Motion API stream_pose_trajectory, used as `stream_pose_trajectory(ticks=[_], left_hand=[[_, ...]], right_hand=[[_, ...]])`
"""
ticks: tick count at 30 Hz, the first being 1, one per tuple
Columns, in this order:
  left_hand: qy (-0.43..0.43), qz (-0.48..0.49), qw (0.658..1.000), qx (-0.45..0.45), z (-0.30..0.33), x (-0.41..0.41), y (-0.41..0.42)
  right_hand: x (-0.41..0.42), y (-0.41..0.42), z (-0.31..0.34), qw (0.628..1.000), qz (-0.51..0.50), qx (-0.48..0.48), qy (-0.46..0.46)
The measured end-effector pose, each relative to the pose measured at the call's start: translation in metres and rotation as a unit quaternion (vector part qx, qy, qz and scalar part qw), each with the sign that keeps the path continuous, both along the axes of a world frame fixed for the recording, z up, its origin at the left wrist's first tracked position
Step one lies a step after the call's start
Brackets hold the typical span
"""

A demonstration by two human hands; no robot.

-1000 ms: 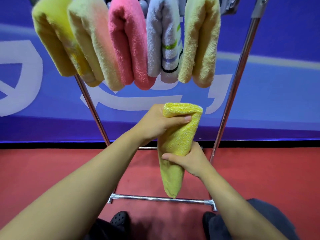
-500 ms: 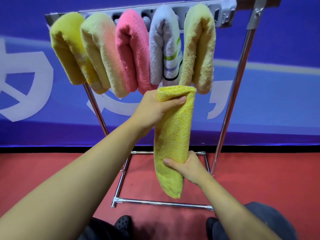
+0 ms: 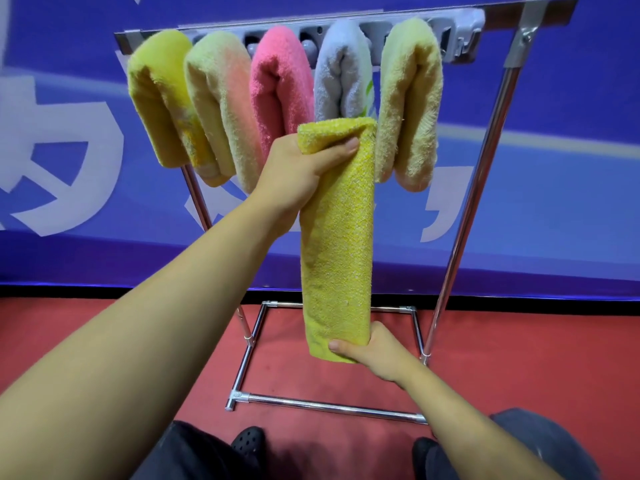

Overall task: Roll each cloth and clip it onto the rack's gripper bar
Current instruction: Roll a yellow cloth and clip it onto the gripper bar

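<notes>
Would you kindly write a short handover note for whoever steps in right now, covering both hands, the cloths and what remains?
Left hand grips the top of the rolled yellow cloth; right hand grips its bottom end. The roll stands upright in front of the rack.
Done: five rolled cloths hang on the gripper bar: yellow-green, peach-green, pink, grey, pale yellow.
Left: clip the held roll onto the bar; a free slot seems to show at its right end.
</notes>
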State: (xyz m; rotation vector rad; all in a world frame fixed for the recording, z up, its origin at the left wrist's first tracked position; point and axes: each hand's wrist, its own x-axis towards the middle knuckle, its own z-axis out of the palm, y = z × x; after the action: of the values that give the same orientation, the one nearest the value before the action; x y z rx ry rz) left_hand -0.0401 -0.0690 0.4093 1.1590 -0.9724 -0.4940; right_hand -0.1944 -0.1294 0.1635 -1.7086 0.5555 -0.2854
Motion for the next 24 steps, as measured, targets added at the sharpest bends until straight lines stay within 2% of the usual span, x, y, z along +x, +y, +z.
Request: stream_pose_trajectory(ticks=[5, 10, 13, 16, 21, 24], left_hand=[[-0.005, -0.001, 1.000, 0.012, -0.001, 0.002, 0.002], [-0.028, -0.024, 0.998, 0.053, -0.023, -0.007, 0.003], [-0.038, -0.030, 0.997, 0.067, -0.044, -0.018, 0.000], [-0.055, -0.041, 0.994, 0.088, -0.065, -0.028, -0.003], [-0.055, -0.097, 0.985, 0.134, -0.092, -0.044, -0.005], [-0.063, -0.123, 0.978, 0.155, -0.101, -0.052, -0.006]], right_hand=[[-0.001, 0.000, 0.006, 1.000, -0.017, -0.003, -0.024], [-0.006, -0.013, 0.026, 0.983, -0.091, -0.056, -0.148], [-0.009, -0.018, 0.028, 0.974, -0.120, -0.028, -0.189], [-0.007, -0.016, 0.033, 0.969, -0.121, 0.019, -0.213], [-0.017, -0.023, 0.054, 0.962, -0.150, -0.024, -0.226], [-0.023, -0.027, 0.058, 0.962, -0.167, -0.013, -0.214]])
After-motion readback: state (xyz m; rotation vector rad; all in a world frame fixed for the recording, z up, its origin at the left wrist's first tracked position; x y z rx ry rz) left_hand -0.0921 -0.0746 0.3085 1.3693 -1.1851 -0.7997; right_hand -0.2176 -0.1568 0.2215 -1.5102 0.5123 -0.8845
